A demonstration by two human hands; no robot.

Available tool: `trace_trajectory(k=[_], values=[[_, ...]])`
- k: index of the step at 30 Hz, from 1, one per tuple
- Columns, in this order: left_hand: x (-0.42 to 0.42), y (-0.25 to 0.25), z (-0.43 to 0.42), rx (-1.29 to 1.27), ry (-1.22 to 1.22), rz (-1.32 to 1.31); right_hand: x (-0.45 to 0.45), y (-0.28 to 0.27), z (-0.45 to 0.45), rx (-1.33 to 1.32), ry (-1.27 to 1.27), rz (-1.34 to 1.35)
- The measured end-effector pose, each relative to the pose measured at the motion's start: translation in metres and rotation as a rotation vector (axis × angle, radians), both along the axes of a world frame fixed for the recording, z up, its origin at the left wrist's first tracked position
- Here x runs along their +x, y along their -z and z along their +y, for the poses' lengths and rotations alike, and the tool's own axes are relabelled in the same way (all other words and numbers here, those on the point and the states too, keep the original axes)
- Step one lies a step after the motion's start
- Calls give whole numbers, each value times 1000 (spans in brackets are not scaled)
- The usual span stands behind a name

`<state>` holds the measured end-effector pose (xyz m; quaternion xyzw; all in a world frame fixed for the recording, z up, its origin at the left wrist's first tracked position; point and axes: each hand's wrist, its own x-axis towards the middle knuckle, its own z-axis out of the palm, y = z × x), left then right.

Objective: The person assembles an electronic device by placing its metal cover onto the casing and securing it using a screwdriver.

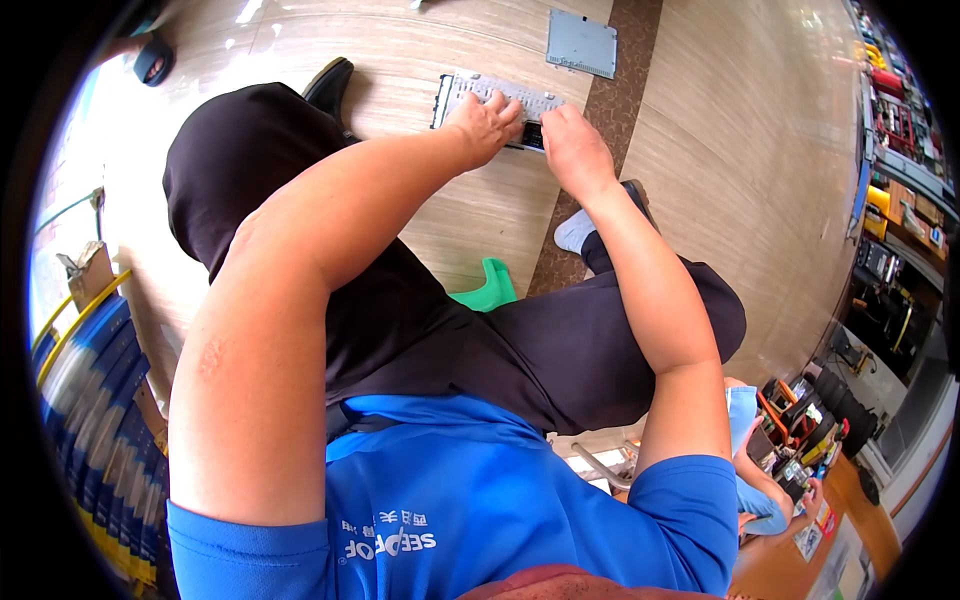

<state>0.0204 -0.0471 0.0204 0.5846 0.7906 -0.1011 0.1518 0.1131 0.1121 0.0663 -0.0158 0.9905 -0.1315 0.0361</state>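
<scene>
On the tiled floor lies a long, shallow metal casing point(535, 100) with a silvery, perforated-looking top and a dark strip along its near side. My left hand point(484, 126) rests on top of it, fingers spread out. At the casing's right end is my right hand point(577, 150), its fingers curled and pressed together. Whatever they pinch, if anything, is hidden from me. A flat grey metal panel point(582, 43) lies on the floor just beyond the casing, apart from both hands.
A green plastic piece point(487, 288), perhaps a stool's edge, shows between my legs. Shelves with tools point(900, 210) line the right side. Another person's arm point(770, 485) is at lower right. Blue stacked items point(95, 400) stand at left. A dark shoe point(155, 60) shows at upper left.
</scene>
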Motion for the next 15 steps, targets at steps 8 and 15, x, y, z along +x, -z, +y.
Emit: trace_trajectory(k=[8, 15], values=[[1, 5, 0, 17, -9, -21, -1, -6, 0, 36, -77, -67], [2, 5, 2, 13, -8, -3, 1, 1, 1, -7, -23, 9]])
